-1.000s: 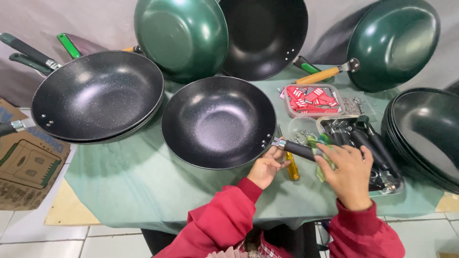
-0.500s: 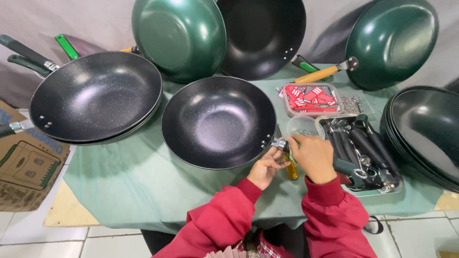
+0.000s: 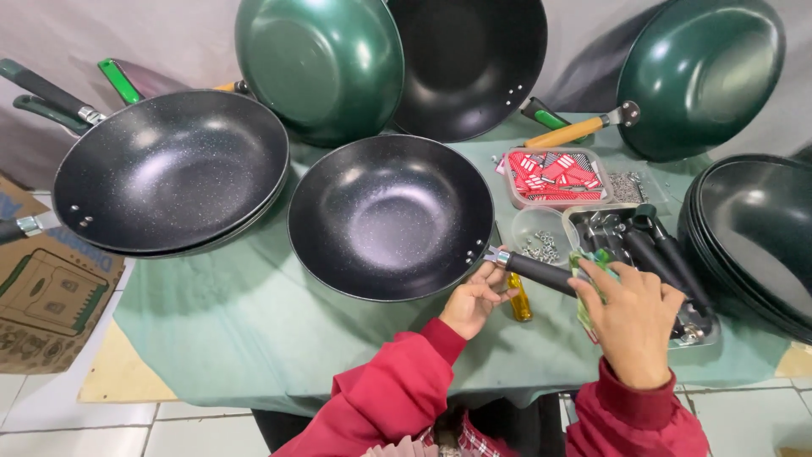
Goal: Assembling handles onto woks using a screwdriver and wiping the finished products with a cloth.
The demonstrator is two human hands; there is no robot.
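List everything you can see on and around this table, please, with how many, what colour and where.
wok with handle: one, black speckled, table middle.
stacked woks: two at least, black, left.
leaning woks: three, two green backs and one black inside, propped at the back wall.
bare woks: a stack, dark, right edge; number unclear.
handle: one, black with metal collar, at the middle wok's rim.
screwdriver: one, yellow grip, under that handle.
tub: one, clear, red packets inside.
bowl: one, clear, small metal fasteners inside.
tray: one, metal, spare black handles inside.
tablecloth: one, pale green.
carton: one, brown, floor left.
left hand: at the collar and screwdriver.
right hand: on the handle, holding something green.
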